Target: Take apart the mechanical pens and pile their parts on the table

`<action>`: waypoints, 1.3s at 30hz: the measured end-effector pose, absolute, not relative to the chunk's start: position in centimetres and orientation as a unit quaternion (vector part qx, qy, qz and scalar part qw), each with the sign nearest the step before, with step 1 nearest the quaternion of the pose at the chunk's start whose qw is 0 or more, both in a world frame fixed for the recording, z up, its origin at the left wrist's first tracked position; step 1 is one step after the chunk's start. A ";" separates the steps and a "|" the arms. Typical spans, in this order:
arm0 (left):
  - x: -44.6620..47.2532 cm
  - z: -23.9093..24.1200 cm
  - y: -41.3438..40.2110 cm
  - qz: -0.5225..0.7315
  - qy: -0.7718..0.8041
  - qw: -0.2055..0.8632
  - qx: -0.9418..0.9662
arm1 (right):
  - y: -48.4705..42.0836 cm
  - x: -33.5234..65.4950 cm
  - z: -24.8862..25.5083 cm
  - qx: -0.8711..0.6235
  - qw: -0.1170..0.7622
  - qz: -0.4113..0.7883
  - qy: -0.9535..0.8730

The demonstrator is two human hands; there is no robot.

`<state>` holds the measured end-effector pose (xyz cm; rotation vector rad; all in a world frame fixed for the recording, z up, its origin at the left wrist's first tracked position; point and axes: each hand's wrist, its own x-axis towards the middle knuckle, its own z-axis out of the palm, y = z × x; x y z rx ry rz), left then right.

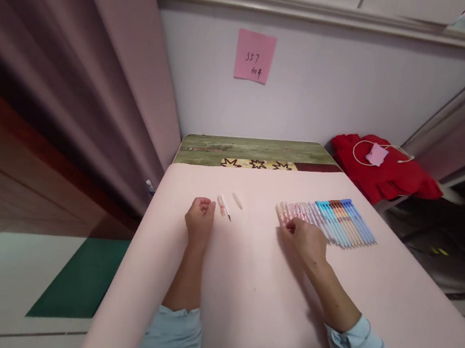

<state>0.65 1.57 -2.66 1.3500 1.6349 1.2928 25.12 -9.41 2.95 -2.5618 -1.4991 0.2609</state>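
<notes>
Row of pink, orange and blue plastic pens (pixel 332 220) lies far right on the pale pink table (pixel 251 300); the right hand (pixel 307 241) touches its left end, hold unclear. The left hand (pixel 200 218) rests fisted just left of a white pen part (pixel 224 206).

From my feed this looks like a home room: heavy curtain (pixel 80 65), red garment (pixel 381 169) heaped beside the cloth-covered counter (pixel 252 289), sticky note (pixel 254 56) on the wall (pixel 343 97)

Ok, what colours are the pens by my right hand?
The row of pens runs pink by the right hand, then light blue, orange, blue; head view.
</notes>
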 end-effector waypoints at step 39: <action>2.6 -0.7 0.3 0.300 0.678 0.188 0.644 | -1.9 14.1 0.3 -0.741 0.156 0.175 -0.630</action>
